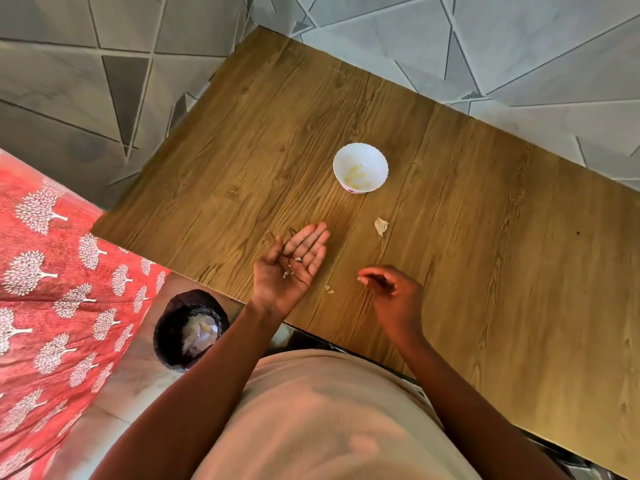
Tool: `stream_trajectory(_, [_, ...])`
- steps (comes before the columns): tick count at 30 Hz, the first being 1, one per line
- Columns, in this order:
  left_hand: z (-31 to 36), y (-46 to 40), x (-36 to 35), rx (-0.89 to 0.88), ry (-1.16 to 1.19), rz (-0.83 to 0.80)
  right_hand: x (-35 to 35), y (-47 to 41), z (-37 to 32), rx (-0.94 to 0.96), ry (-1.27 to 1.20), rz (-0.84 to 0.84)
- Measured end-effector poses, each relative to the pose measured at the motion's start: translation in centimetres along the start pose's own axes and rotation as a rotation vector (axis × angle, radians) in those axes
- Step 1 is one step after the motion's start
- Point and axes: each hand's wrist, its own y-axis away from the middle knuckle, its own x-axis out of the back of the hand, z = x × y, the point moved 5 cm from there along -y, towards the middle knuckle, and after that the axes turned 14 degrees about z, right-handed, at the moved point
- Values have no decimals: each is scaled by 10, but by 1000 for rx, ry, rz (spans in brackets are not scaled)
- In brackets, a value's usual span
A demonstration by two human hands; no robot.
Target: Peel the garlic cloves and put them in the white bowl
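The white bowl (360, 168) stands on the wooden table (485, 254) and holds several peeled yellowish garlic cloves (358, 174). An unpeeled garlic clove (381, 226) lies on the table just in front of the bowl, to the right. My left hand (292, 268) lies palm up with straight fingers over the table's near edge, with small bits of garlic skin (290, 268) on the palm. My right hand (391, 289) hovers to its right, its curled fingertips pinching a tiny bit of skin. A few skin flakes (329, 290) lie on the table between the hands.
A dark bin (190, 329) with garlic skins inside stands on the floor below the table's near left edge. A red cloth with white tree prints (52, 289) covers the left side. Grey patterned floor tiles surround the table.
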Motion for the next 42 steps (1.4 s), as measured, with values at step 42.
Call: stream_trajectory(42, [-11, 22, 19, -181, -29, 62, -45, 11, -9, 395, 163, -422])
